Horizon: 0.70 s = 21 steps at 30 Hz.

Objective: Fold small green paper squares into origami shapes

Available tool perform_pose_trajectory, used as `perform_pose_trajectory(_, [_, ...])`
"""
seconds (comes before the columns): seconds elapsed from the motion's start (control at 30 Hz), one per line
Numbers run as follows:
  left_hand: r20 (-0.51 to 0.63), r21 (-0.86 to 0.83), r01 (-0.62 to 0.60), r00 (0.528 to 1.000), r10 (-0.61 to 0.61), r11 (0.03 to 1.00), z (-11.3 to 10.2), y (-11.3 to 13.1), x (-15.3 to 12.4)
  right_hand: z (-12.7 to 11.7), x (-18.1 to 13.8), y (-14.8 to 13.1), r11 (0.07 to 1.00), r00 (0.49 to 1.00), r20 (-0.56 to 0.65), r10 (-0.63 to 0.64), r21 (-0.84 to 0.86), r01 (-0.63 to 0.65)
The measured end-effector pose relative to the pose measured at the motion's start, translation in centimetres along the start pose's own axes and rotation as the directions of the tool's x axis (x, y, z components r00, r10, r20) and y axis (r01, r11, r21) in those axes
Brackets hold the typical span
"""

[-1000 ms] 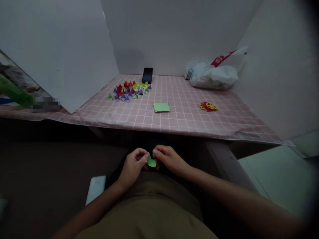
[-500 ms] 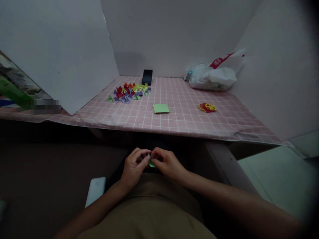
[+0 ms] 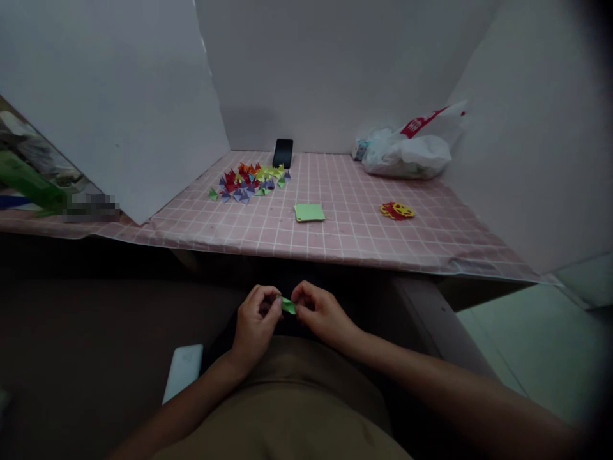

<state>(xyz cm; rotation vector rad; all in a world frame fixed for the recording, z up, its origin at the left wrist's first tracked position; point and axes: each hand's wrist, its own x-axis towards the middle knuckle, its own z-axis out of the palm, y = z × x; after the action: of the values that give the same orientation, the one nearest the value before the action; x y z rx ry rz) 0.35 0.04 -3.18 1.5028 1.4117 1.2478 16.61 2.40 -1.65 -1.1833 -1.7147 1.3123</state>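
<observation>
A small folded piece of green paper is stretched between my two hands, above my lap and in front of the table edge. My left hand pinches its left end between thumb and fingers. At the other end, my right hand grips it the same way. The fingertips hide both ends of the paper. On the table lies a stack of green square paper. Farther back on the left is a cluster of small folded paper figures in red, orange, yellow, purple and green.
A black phone leans near the back wall. Red and yellow flat pieces lie on the pink checked tablecloth. A white plastic bag sits at the back right. Beside my left forearm is a white flat device. White panels flank the table.
My hands have drawn slightly apart, and more of the green paper shows between them, now lying more sideways. The view has tilted up a little.
</observation>
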Motion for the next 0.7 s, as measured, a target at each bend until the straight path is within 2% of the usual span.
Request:
perform_pose_trajectory(0.2, [0.047, 0.112, -0.048, 0.998, 0.043, 0.993, -0.14, 0.05, 0.08, -0.46, 0.33, -0.04, 0.993, 0.997, -0.045, -0.065, -0.101, 0.061])
perform_pose_trajectory(0.33, [0.046, 0.153, -0.015, 0.999, 0.008, 0.988, -0.14, -0.05, 0.02, -0.72, 0.60, 0.23, 0.994, 0.993, -0.097, -0.067, -0.097, 0.058])
perform_pose_trajectory(0.43, [0.032, 0.158, 0.024, 0.999, -0.030, 0.987, -0.11, 0.00, -0.06, -0.81, 0.68, 0.44, 0.999, 0.994, -0.100, -0.040, -0.023, 0.038])
perform_pose_trajectory(0.57, [-0.048, 0.093, 0.087, 0.995, -0.083, 0.992, -0.06, 0.11, 0.06, -0.60, 0.61, 0.56, 0.985, 0.995, -0.101, -0.013, 0.169, 0.030])
perform_pose_trajectory(0.7, [-0.099, 0.020, 0.104, 0.990, -0.102, 0.994, 0.06, 0.03, 0.11, -0.03, 0.57, 0.68, 0.980, 0.997, -0.070, 0.023, 0.197, -0.009])
